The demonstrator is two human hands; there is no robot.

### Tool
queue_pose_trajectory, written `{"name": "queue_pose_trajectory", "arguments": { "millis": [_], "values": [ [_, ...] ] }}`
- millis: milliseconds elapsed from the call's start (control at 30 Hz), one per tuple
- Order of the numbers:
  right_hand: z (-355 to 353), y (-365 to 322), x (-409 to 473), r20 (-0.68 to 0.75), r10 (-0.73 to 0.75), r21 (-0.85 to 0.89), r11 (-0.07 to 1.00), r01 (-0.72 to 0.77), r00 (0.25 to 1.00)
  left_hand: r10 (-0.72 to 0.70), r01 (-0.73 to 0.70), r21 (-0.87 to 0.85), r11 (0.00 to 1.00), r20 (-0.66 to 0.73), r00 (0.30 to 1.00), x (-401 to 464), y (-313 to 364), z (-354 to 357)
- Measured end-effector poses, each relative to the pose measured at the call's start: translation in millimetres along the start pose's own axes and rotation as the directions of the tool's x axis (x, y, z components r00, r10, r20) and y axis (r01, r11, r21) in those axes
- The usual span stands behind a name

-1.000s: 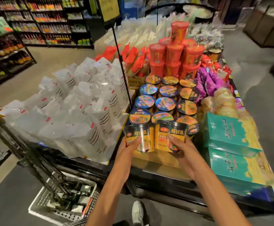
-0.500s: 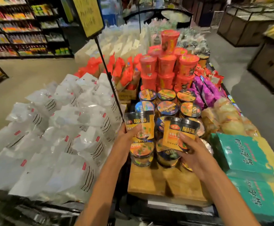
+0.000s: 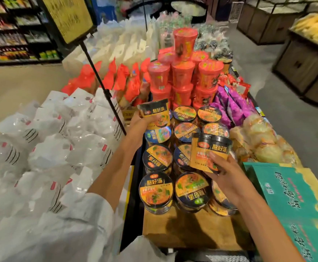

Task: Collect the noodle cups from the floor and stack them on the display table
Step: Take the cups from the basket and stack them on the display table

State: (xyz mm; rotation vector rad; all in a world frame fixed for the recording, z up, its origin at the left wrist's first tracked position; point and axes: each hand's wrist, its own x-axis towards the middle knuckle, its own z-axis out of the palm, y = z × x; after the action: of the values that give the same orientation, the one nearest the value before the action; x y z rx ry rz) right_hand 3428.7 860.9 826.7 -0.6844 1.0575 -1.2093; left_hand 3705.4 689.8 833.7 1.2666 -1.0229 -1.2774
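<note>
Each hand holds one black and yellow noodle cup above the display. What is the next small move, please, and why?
Probably lower the cup in the left hand onto the back-left of the black and yellow cups on the table. That held cup already hovers over that spot, upright enough to set down. The right hand holds its cup nearer, over the right column, so it can follow.

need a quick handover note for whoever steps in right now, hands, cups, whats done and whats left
Left hand grips one black-and-yellow noodle cup above the far-left end of the cup rows.
Right hand grips a second noodle cup above the right side of the rows.
Done: many matching cups already stand in rows on the display table.
Left: set both held cups onto the rows. No floor cups are in view, so check for more.
</note>
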Motion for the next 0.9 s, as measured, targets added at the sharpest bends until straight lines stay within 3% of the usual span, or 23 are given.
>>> {"name": "queue_pose_trajectory", "arguments": {
  "millis": [367,467,900],
  "values": [
    [-7,-5,41,-0.002,0.034,-0.038,0.999,-0.034,0.999,0.009,0.011,0.237,0.971,-0.083,0.997,100,-19,22],
    [-9,-5,45,-0.012,0.036,-0.044,0.998,-0.037,0.999,0.049,-0.032,0.308,0.951,-0.049,0.998,111,-28,25],
    [-13,0,53,-0.023,0.081,-0.032,0.996,-0.082,0.996,0.126,-0.106,0.396,0.912,-0.026,0.992,125,-49,23]
  ]
}}
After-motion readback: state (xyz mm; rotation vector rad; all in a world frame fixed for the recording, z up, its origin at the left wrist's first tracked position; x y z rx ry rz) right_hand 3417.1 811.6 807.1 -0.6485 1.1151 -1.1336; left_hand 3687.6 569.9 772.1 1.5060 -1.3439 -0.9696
